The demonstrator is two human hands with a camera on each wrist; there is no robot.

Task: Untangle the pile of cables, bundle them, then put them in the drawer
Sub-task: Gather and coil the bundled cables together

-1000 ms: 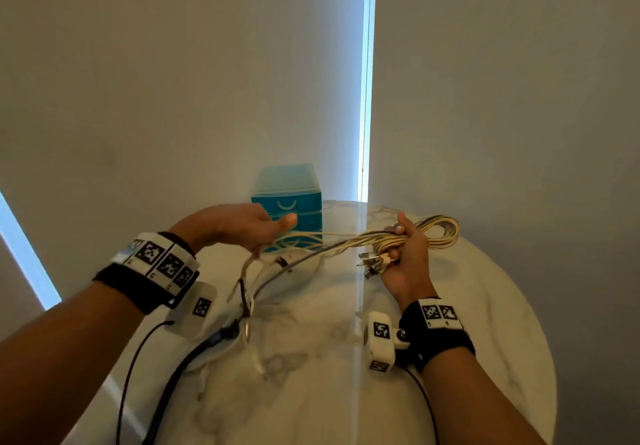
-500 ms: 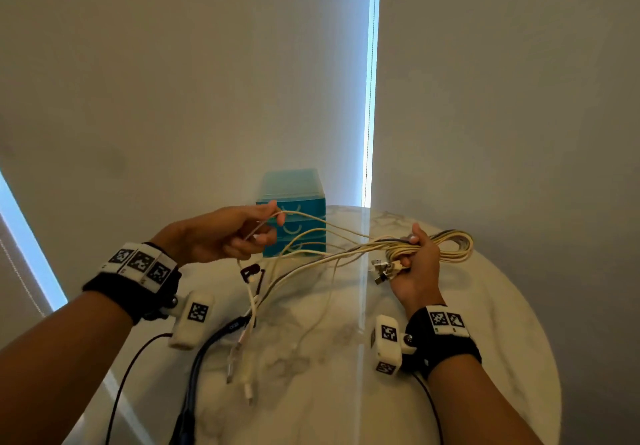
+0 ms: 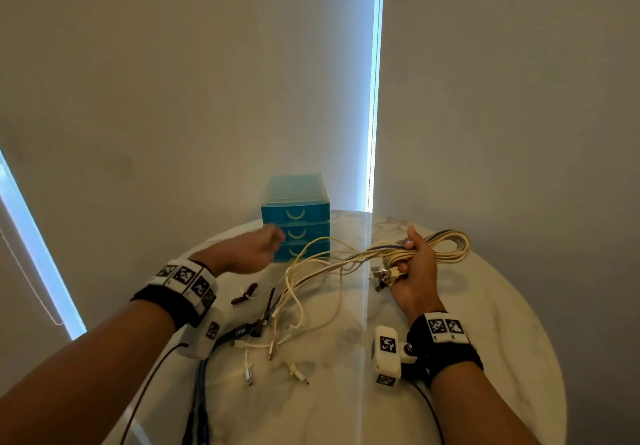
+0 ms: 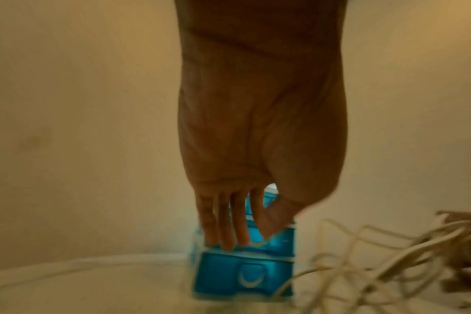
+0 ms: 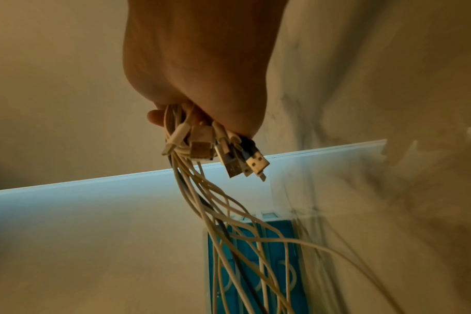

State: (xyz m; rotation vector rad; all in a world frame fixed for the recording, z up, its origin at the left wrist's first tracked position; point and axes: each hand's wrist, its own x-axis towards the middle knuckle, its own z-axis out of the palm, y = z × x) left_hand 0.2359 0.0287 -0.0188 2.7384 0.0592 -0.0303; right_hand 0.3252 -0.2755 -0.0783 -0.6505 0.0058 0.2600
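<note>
A round marble table [image 3: 485, 340] carries everything. A blue drawer unit [image 3: 296, 216] stands at its far edge by the wall. Loose cable ends [image 3: 273, 351], pale with plugs, lie spread near the middle, their upper lengths rising off the top. A dark tie [image 3: 244, 296] lies left of them. A thick dark cable [image 3: 204, 372] runs towards the near edge.
</note>
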